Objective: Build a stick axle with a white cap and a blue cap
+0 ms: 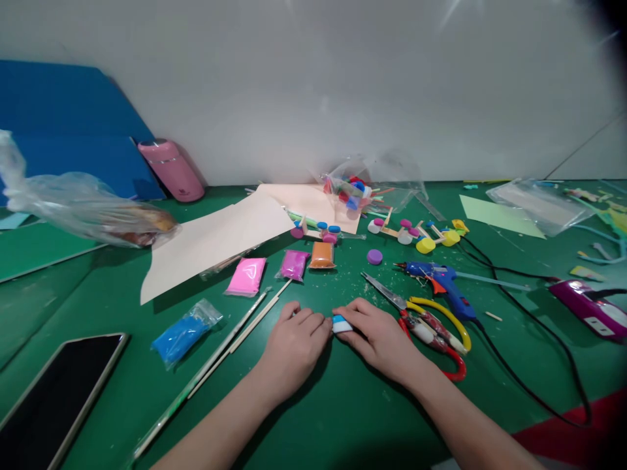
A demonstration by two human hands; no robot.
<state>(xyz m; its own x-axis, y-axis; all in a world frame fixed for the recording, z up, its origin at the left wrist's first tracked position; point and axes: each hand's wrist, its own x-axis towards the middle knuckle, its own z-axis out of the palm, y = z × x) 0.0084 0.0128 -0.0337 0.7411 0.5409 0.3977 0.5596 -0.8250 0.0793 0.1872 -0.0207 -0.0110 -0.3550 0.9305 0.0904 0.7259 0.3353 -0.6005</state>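
Between the thumb and fingers of my right hand (375, 333) is a small blue-and-white piece (341, 324), which looks like a bottle cap with blue on it. My left hand (300, 341) is closed just left of it, fingertips at the piece's left edge. What the curled left fingers hold is hidden. Scissors (392, 294) with yellow and red handles lie right of my right hand. Ahead of my hands are packets of orange clay (322, 255), purple clay (294, 265) and pink clay (247, 276). A loose purple cap (375, 256) lies beyond the scissors.
A blue glue gun (443, 281) with a black cord lies at right. Small stick-and-cap cars (318, 230) stand at the back. At left are a blue clay packet (183, 334), thin sticks (255, 325), a phone (63, 398), white paper (220, 238) and a pink bottle (171, 171).
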